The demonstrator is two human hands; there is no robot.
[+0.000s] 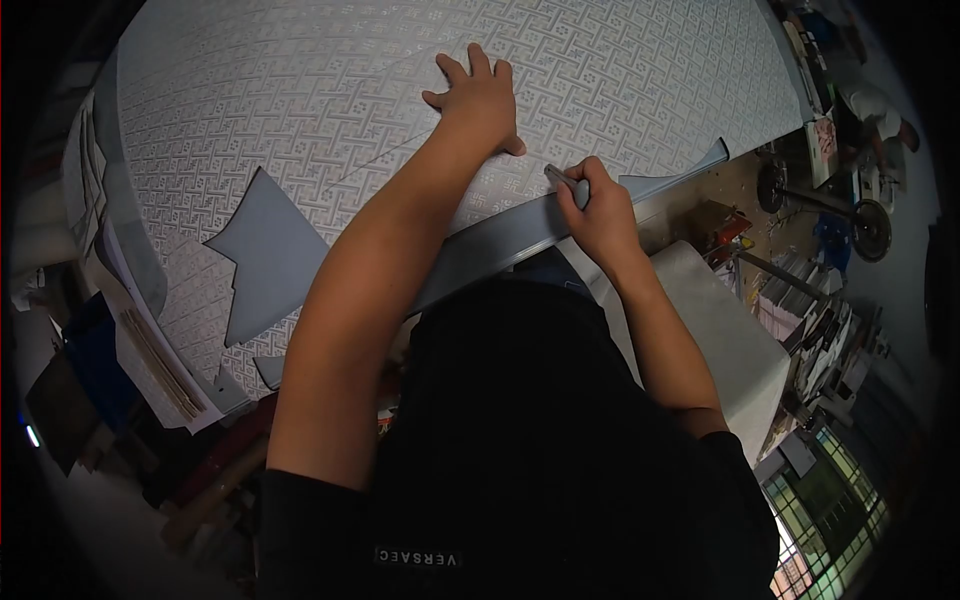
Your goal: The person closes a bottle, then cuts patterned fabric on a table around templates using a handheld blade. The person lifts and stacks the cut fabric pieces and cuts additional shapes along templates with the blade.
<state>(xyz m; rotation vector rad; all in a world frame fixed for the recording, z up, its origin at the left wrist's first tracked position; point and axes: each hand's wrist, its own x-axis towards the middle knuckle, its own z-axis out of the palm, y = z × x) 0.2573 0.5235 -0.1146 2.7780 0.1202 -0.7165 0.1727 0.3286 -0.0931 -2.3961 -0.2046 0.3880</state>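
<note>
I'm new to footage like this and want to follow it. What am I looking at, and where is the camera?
There is no machine here, only a person working with bare hands. The single picture comes from a camera worn on the head, looking forward and down, so the black shirt fills the bottom. A pale patterned sheet covers most of the work surface. On it, at picture left, lies a jagged blue-grey piece. The left hand rests on the sheet, fingers spread. The right hand grips a slim grey tool, perhaps a cutter; its tip is too small to make out.
</note>
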